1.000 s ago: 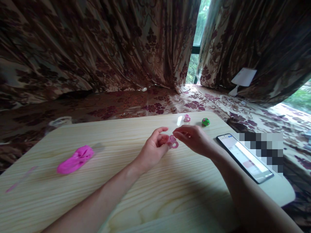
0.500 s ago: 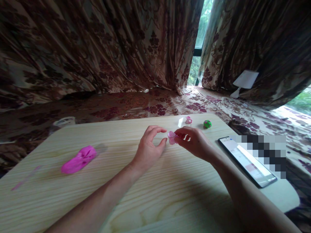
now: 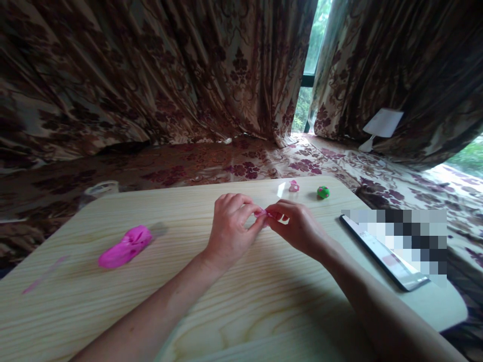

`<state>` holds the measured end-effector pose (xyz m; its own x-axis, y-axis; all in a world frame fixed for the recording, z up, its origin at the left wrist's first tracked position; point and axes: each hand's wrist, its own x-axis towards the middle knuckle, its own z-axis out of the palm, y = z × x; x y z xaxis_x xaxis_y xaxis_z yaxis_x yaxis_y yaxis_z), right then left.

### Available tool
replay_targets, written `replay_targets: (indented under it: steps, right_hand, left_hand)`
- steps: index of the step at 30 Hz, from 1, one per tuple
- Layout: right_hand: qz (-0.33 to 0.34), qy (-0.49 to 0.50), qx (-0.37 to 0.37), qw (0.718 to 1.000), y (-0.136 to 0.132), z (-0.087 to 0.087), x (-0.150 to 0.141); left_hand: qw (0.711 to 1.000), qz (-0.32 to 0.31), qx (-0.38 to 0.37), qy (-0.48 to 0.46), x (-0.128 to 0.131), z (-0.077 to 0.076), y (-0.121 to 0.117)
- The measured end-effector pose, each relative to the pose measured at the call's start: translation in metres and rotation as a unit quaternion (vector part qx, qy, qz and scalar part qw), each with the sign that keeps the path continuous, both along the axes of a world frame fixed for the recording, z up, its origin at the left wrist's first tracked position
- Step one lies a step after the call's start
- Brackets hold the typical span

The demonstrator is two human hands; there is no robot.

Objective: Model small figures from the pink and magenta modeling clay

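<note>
Between my fingertips, above the middle of the table, is a small pink petal-like piece (image 3: 260, 213), mostly covered by the fingers. My left hand (image 3: 234, 218) pinches its left side with thumb and fingers. From the other side my right hand (image 3: 296, 221) grips it too, and the fingertips of both hands nearly meet. A bright pink lump (image 3: 125, 246), like soft modelling clay with dents in its top, lies left of my left hand. Beyond my right hand sit a small pink and white figure (image 3: 294, 186) and a green ball-like piece (image 3: 323, 192) with pink spots.
A phone (image 3: 385, 254) with its screen lit lies at the right edge of the pale wooden table (image 3: 211, 317). At the left lies a thin pink stick (image 3: 45, 275). A clear container (image 3: 100, 189) is at the far left corner, and a white lamp (image 3: 383, 123) stands behind.
My left hand has moved right and closed its fingers on the pink piece that my right hand was holding. The piece is now more hidden.
</note>
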<state>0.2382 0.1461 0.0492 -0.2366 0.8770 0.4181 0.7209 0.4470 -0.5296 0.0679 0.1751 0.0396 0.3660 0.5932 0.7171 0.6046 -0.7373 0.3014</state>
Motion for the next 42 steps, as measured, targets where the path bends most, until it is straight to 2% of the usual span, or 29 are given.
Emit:
replay_targets:
  steps: [5,9,14,18,20,24,31,36,42]
  right_hand:
    - [0.010,-0.007,-0.010,1.000,-0.002,-0.001,-0.001]
    - [0.011,-0.005,-0.008,1.000,-0.001,-0.001,-0.001]
    - [-0.015,0.017,0.016,1.000,0.003,-0.001,0.002]
    - [-0.005,0.047,0.026,0.999,0.005,-0.003,0.004]
    - [0.005,0.062,0.024,0.998,0.005,-0.003,0.005]
    - [-0.003,0.092,0.020,0.996,0.005,0.002,0.007]
    - [-0.023,0.043,-0.009,0.999,0.003,0.002,0.004]
    - [-0.044,0.035,-0.004,0.998,0.003,-0.004,0.000]
    - [-0.026,0.034,0.016,0.999,0.003,-0.003,0.000]
  left_hand:
    - [1.000,0.002,-0.016,0.006,0.001,0.000,-0.001]
    - [0.997,0.005,-0.069,-0.029,0.002,0.002,-0.001]
    - [0.986,-0.029,-0.135,-0.090,0.000,0.006,0.003]
    - [0.968,-0.074,-0.226,-0.083,0.001,-0.001,0.005]
    - [0.964,-0.088,-0.238,-0.080,0.002,-0.007,0.005]
    - [0.980,-0.063,-0.179,-0.064,0.003,-0.014,0.003]
    - [0.997,-0.014,-0.073,0.034,0.003,-0.015,0.001]
    - [0.996,0.006,-0.060,0.063,0.004,-0.013,-0.002]
    - [0.995,0.009,-0.065,0.076,0.006,-0.012,-0.004]
